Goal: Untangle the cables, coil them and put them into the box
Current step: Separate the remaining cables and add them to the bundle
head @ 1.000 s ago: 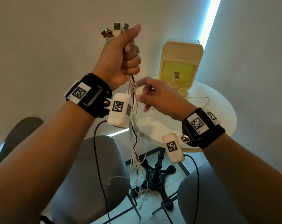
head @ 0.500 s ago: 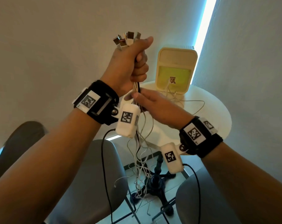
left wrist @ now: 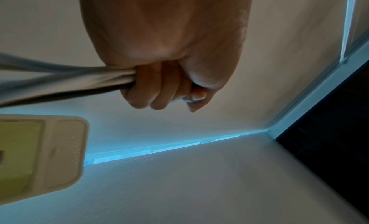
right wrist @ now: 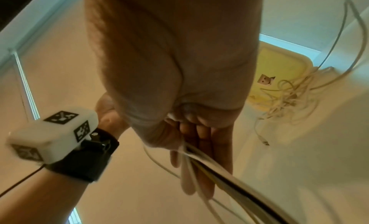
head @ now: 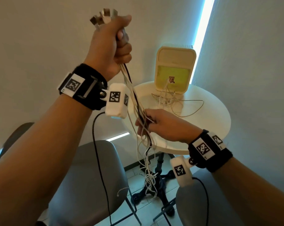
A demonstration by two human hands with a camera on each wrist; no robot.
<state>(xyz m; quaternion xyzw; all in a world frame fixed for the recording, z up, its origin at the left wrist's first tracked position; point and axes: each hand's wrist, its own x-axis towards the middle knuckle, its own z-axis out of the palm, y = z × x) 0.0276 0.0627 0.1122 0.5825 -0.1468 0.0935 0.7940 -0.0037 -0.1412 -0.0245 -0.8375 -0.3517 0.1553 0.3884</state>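
Your right hand [head: 162, 126] slid lower, fingers loosely round cables [head: 136, 101]; left hand [head: 112, 46] fists plug ends overhead. Risk: fast pull tightens knots below right hand.

White and black cables [head: 138, 110] hanging in a tangled bunch; cream box [head: 175, 59] open, upright on table.

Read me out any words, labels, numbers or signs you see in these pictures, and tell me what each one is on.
No readable words or numbers anywhere.
Wrist straps and camera housings: black-and-white square marker codes, no letters.
Box: a small picture sticker, too small to show any text.
Cable plugs above the left hand: blurred, no marking legible.
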